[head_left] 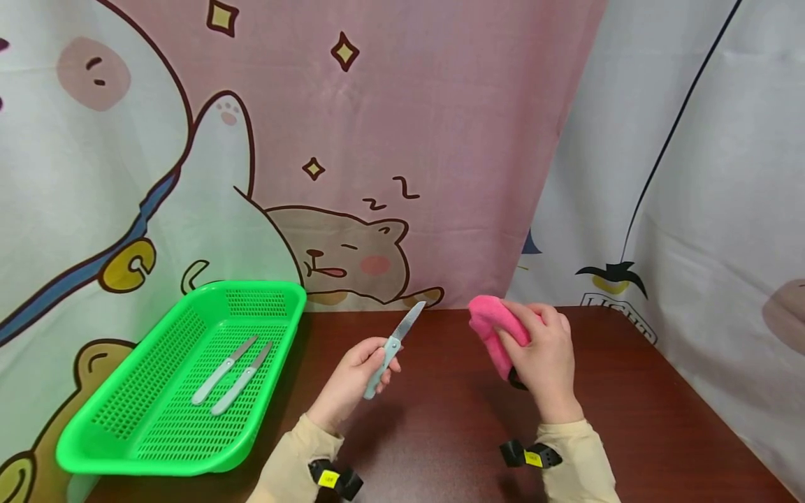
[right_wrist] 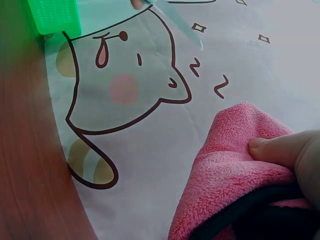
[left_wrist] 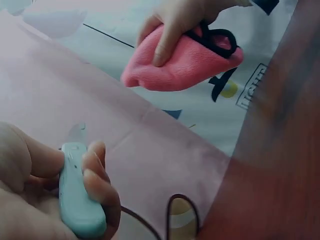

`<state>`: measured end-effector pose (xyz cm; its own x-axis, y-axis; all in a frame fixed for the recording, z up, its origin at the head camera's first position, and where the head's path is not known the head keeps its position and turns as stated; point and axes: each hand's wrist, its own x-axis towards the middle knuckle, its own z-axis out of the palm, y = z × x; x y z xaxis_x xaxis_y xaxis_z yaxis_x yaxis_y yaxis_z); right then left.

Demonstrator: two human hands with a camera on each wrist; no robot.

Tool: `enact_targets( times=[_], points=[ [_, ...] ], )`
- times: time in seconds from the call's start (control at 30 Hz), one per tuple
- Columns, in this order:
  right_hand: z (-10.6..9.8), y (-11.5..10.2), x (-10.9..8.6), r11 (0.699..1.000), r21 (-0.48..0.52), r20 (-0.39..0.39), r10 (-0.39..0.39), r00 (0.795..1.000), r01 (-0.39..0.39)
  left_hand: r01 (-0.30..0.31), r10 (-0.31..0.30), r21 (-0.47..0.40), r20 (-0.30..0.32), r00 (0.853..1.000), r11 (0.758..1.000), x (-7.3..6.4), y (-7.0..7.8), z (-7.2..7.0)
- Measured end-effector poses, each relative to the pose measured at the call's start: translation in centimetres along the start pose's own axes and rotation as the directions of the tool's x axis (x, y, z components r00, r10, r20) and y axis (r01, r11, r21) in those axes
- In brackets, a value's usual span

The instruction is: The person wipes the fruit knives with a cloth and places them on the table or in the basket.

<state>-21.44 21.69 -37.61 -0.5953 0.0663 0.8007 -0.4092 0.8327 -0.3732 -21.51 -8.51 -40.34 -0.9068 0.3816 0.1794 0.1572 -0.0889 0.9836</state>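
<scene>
My left hand grips a small knife by its pale blue-green handle, the blade slanting up and to the right above the table. In the left wrist view the handle lies between the thumb and curled fingers. Held up to the right, a folded pink cloth with a black edge is pinched by my right hand. The right wrist view shows the thumb pressing on the fluffy cloth. Cloth and knife are apart. Two similar knives lie side by side in a green basket.
The perforated basket stands at the left of the dark brown table. Behind the table hangs a pink and white curtain with cartoon animals, and it continues along the right side.
</scene>
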Motion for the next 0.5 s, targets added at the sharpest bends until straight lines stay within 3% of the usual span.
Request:
enact_targets(
  times=[0.23, 0.33, 0.4, 0.43, 0.5],
  points=[
    [0.5, 0.1, -0.2, 0.999, 0.024, 0.030, 0.022, 0.999, -0.023, -0.047, 0.078, 0.207, -0.144, 0.986, 0.977, -0.4, 1.3, -0.2],
    [0.9, -0.1, -0.3, 0.999, 0.037, 0.041, 0.014, 0.999, -0.016, -0.125, 0.199, 0.353, -0.179, 0.964, 0.927, -0.4, 1.4, -0.1],
    [1.0, -0.1, -0.3, 0.999, 0.044, 0.042, 0.008, 0.999, -0.009, -0.200, 0.321, 0.478, -0.184, 0.929, 0.855, -0.4, 1.3, 0.0],
    [1.1, -0.2, -0.3, 0.999, 0.046, 0.040, 0.005, 0.999, -0.007, -0.239, 0.391, 0.549, -0.177, 0.903, 0.801, -0.4, 1.3, 0.1],
    [1.1, -0.2, -0.4, 0.999, 0.047, 0.035, 0.003, 0.999, -0.005, -0.296, 0.525, 0.689, -0.143, 0.839, 0.662, -0.3, 1.2, 0.2]
  ],
)
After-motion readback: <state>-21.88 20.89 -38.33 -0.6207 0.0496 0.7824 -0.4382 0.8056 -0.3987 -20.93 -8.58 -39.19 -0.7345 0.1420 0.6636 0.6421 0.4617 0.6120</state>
